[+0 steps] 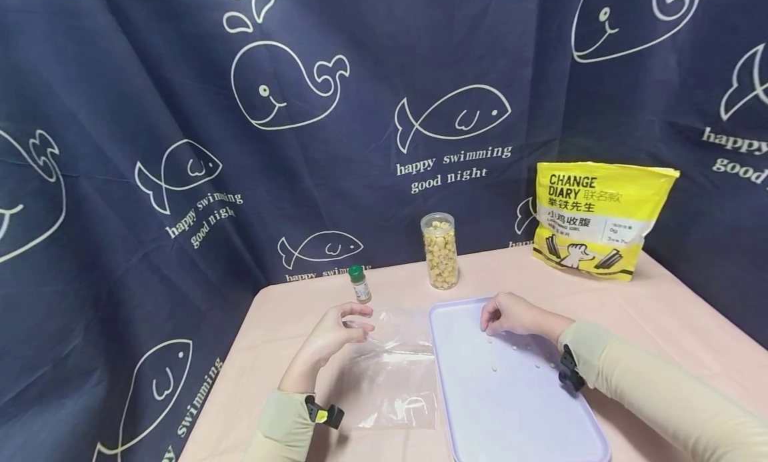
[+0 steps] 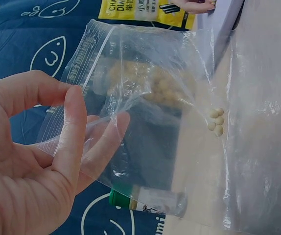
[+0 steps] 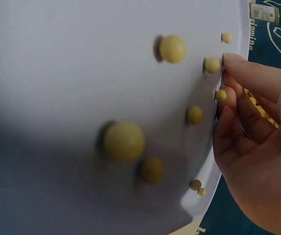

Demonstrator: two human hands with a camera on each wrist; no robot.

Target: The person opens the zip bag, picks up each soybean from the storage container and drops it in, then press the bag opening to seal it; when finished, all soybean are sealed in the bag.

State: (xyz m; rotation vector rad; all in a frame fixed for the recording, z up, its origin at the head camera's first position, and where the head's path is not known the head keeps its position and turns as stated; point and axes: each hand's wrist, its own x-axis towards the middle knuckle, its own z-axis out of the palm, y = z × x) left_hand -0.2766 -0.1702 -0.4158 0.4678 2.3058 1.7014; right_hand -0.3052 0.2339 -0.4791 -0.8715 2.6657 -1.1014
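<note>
My left hand [image 1: 327, 335] grips the top of a clear zip bag [image 1: 390, 389], thumb and forefinger together at the zip edge while the other fingers spread its mouth. Several soybeans [image 2: 216, 122] are gathered inside the bag in the left wrist view. My right hand [image 1: 510, 314] is over the far part of a pale lilac tray [image 1: 516, 415], its fingers bent and fingertips low at the surface. One soybean [image 3: 221, 95] overlaps a fingertip in the right wrist view; whether it is pinched, I cannot tell. More loose soybeans [image 3: 173, 49] lie scattered across the tray.
Behind the bag stands a small green-capped bottle [image 1: 360, 285]. A clear jar of yellow pieces [image 1: 441, 252] is beyond the tray, and a yellow food pouch [image 1: 594, 222] stands at the back right. A dark blue printed curtain [image 1: 324, 182] hangs behind the table.
</note>
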